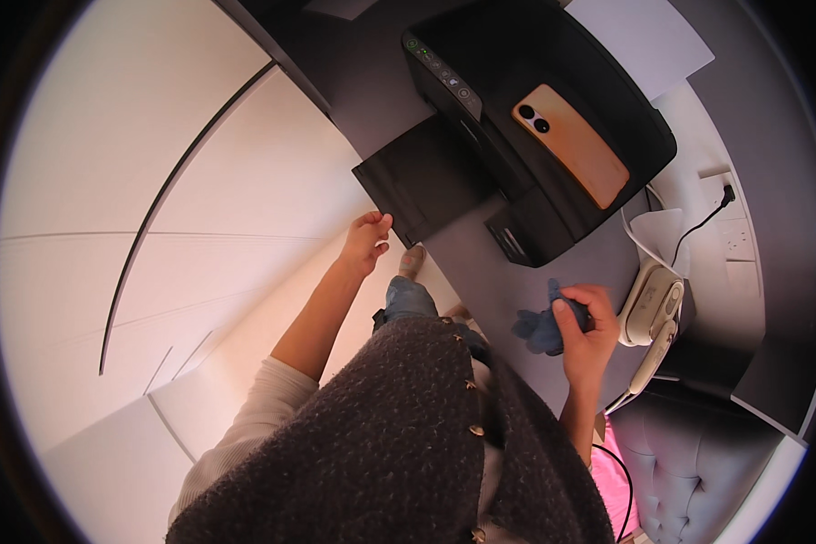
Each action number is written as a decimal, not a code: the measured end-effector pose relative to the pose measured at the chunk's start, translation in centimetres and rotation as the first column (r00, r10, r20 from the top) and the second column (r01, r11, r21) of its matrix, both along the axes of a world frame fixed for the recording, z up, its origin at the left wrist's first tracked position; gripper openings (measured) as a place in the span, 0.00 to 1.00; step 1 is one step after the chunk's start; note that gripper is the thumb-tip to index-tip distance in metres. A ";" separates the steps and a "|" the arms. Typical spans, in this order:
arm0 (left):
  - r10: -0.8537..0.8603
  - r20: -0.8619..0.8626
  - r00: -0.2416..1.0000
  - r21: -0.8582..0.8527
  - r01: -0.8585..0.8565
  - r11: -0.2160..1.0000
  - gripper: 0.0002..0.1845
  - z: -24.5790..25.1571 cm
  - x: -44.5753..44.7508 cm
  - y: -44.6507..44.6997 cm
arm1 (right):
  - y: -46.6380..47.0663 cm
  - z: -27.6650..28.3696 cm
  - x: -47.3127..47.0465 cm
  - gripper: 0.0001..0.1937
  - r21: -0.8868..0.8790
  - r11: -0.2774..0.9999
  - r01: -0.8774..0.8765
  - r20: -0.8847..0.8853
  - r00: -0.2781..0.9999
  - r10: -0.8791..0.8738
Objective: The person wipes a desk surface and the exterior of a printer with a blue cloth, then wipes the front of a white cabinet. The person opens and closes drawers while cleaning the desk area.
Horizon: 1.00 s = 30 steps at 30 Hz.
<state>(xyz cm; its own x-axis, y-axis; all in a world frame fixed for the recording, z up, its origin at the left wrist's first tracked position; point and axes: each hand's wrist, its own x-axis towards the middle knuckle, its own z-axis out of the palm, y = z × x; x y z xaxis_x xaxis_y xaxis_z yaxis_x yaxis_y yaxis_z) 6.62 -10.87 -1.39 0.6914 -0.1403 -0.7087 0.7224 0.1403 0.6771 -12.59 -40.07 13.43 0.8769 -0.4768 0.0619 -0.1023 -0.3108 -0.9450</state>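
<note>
My right hand [588, 326] grips a bunched blue-grey cloth [540, 330] between thumb and fingers, over the dark grey desk top. Loosely curled and with nothing visible in it, my left hand [366, 241] is beside the front edge of the extended paper tray [435, 177]. Whether a fingertip touches the tray, I cannot tell. The tray juts out from a black printer [503, 54] whose control panel [442, 71] has lit buttons. On the printer's lid lies an orange smartphone [574, 146], its camera side up.
White sheets [642, 41] lie behind the printer. Right of my right hand are a cream-coloured appliance [649, 302] with a cord and a black plug [727, 196] on a cable. A grey tufted seat [707, 462] stands at lower right, white cabinet panels [177, 156] at left.
</note>
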 end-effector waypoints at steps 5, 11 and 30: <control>-0.121 0.422 0.899 0.523 -0.132 0.842 0.20 1.7 -1.5 -1.1 | 0.4 -1.0 -1.5 0.08 0.083 0.990 -0.116 -0.042 0.992 0.120; -0.900 0.392 0.190 0.900 -0.280 0.333 0.34 5.4 -1.1 -0.9 | 1.2 -1.6 -2.2 0.07 0.198 0.968 -0.154 -0.064 0.983 0.170; -0.735 0.655 0.173 0.748 -0.015 0.663 0.18 4.2 0.9 4.0 | 11.0 -4.4 3.5 0.08 0.447 0.885 0.129 -0.182 0.982 -0.052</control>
